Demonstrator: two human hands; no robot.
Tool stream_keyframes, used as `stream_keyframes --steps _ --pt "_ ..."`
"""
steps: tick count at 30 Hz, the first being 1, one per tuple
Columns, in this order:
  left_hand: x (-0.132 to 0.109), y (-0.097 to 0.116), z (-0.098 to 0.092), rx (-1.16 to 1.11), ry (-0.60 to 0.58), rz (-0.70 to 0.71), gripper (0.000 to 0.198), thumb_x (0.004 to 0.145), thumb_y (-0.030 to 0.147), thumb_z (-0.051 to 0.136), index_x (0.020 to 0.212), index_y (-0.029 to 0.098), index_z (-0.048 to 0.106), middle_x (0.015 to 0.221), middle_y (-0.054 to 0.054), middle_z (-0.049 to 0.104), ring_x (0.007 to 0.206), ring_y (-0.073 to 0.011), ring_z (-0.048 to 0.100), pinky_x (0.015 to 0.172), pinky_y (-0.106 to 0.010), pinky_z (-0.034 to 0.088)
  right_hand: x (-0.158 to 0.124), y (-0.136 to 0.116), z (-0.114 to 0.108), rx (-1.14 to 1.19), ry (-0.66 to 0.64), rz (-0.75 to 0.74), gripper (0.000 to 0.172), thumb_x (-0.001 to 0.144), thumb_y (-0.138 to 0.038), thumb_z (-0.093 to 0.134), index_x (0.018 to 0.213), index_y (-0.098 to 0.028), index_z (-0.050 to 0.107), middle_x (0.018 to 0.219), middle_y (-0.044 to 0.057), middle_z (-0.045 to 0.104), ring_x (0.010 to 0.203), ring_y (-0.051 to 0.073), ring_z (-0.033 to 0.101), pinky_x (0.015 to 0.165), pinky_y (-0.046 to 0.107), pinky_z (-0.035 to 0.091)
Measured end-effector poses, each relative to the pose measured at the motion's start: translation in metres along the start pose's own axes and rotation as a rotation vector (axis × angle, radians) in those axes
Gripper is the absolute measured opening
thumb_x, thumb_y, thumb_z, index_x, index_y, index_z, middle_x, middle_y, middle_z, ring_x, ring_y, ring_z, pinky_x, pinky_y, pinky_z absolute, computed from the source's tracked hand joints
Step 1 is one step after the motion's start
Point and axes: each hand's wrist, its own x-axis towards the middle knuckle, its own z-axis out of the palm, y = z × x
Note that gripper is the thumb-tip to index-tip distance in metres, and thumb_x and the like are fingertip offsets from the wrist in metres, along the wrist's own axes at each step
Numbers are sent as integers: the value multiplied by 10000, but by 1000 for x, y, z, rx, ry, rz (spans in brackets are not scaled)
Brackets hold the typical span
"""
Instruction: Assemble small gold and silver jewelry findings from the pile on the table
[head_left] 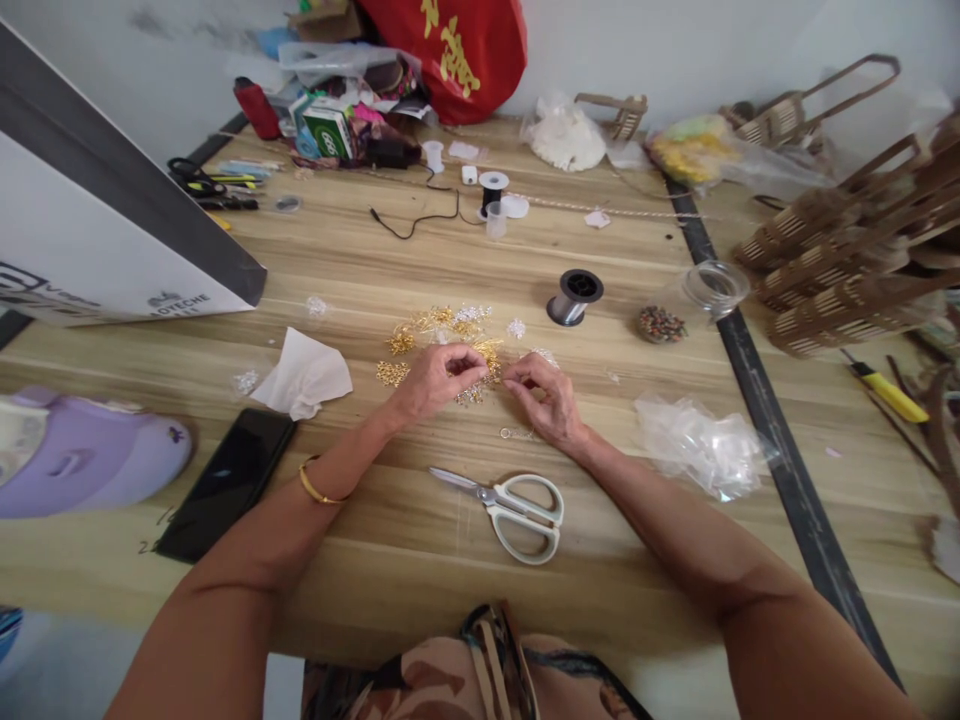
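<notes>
My left hand is closed in a pinch over small gold beads piled on the wooden table. A short gap to its right, my right hand is pinched too, thumb against forefinger. Whatever either hand holds is too small to make out. Silver beads and gold jewellery parts lie just beyond the fingers. Below my right hand rests a tiny ring-shaped piece. Scissors with pale handles lie closer to me, blades pointing left. A spool of fine wire stands behind my right hand.
On the left are a black phone, a white tissue, a purple container and a large box. Clear plastic bags, a jar of dark beads and stacked brown baskets occupy the right.
</notes>
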Motion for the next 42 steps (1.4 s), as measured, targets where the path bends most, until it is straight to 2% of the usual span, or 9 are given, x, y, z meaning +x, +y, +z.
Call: stream_keyframes --steps 9,18,26,32,37,42 --pt "2 -7 -11 343 -137 114 96 782 180 626 804 168 719 784 -39 696 711 -143 607 701 -264 453 2 -4 1 6 36 22 104 892 -256 545 850 -183 606 775 38 572 716 146 541 585 267 466" --pt "-1 -9 -7 642 -272 164 148 848 186 565 836 160 711 837 -77 654 835 -203 592 761 -320 439 1 -3 2 2 42 41 96 884 -257 544 848 -186 598 779 37 572 712 145 546 577 267 466" --pt "-2 -7 -7 705 -297 191 186 879 171 509 829 141 686 830 -79 635 837 -199 578 775 -319 434 2 -1 2 20 47 57 90 881 -251 548 857 -183 602 781 35 571 719 144 553 571 257 465" --pt "-3 -8 -3 658 -254 188 180 864 132 510 862 151 689 843 -73 630 836 -193 581 764 -310 441 2 -1 2 19 50 80 98 880 -265 548 856 -187 602 780 35 573 720 147 555 571 260 470" --pt "-2 -15 0 655 -249 236 172 871 177 526 853 167 697 823 -64 618 816 -185 580 757 -307 440 3 -3 2 24 65 92 115 877 -280 549 840 -185 602 771 35 578 713 146 555 561 257 470" --pt "-4 -10 6 645 -232 239 175 885 222 535 865 157 696 836 -69 626 842 -197 581 764 -311 436 4 -2 3 36 79 106 110 873 -283 561 826 -192 600 771 32 580 709 140 551 554 247 469"
